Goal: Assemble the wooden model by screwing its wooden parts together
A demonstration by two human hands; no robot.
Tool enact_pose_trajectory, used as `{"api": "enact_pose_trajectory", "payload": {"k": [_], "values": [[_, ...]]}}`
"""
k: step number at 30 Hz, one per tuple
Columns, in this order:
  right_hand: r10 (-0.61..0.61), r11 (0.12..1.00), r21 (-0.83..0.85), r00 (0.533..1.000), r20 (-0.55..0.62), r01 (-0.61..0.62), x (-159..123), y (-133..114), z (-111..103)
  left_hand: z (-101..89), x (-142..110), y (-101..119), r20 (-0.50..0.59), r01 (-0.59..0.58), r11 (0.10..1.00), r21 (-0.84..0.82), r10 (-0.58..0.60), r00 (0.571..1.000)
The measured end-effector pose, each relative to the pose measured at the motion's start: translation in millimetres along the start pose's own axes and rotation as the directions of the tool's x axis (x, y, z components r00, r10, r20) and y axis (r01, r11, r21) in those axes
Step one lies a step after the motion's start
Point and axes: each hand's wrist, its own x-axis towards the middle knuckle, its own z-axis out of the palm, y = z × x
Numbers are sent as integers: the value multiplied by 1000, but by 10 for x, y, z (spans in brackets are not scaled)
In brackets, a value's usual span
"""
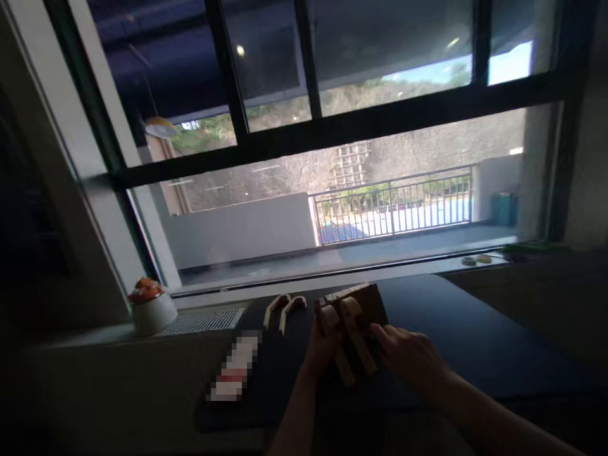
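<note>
Above the dark tabletop [456,335], left hand [319,351] grips the brown wooden block [374,301], two pale curved pieces [360,345] against it; right hand [412,351] at its corner, can't tell if pinching. Label-wise, the white-and-red item [237,367] is pixelated, unreadable.

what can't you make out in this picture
- Left hand: in the head view, some fingers are hidden by the brown block.
- Right hand: head view, shadow obscures its exact fingertip contact.
- Pale and red item: head view, blurred by pixelation.
- Small things on the ledge: head view, too small to identify.
</note>
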Motion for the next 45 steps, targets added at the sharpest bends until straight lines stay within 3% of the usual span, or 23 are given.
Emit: {"api": "enact_pose_trajectory", "payload": {"k": [6,13,16,19,24,27,30,33,39,42,45], "values": [[-87,995,48,995,49,85,74,-86,2,33,18,40,-21,-6,1000,-17,6,1000],[174,972,132,975,135,-192,158,-74,15,82,-43,177,-36,52,998,-24,-53,998],[214,961,140,961,175,-239,180,-31,19,88,-55,219,-40,45,999,-27,-46,998],[155,973,139,970,187,-182,193,-2,-50,84,-52,210,-35,32,999,-20,-33,999],[-37,997,76,988,148,26,152,-36,-183,79,-38,155,-27,22,999,-45,-24,999],[-154,988,48,981,116,149,119,-85,-168,84,-35,143,-32,12,999,-37,-13,999],[-191,981,51,977,95,186,114,-115,-95,91,-30,144,-34,8,1000,-26,-9,999],[-131,989,79,987,95,124,126,-109,-20,95,-27,151,-36,9,999,-37,-10,999],[125,983,126,987,100,-137,179,-28,8,94,-50,188,-41,21,999,-37,-22,999],[133,979,140,985,112,-148,209,8,-45,92,-55,192,-38,32,998,-50,-34,999],[67,986,144,991,115,-83,195,28,-116,88,-48,184,-49,58,997,-48,-61,997]]}}
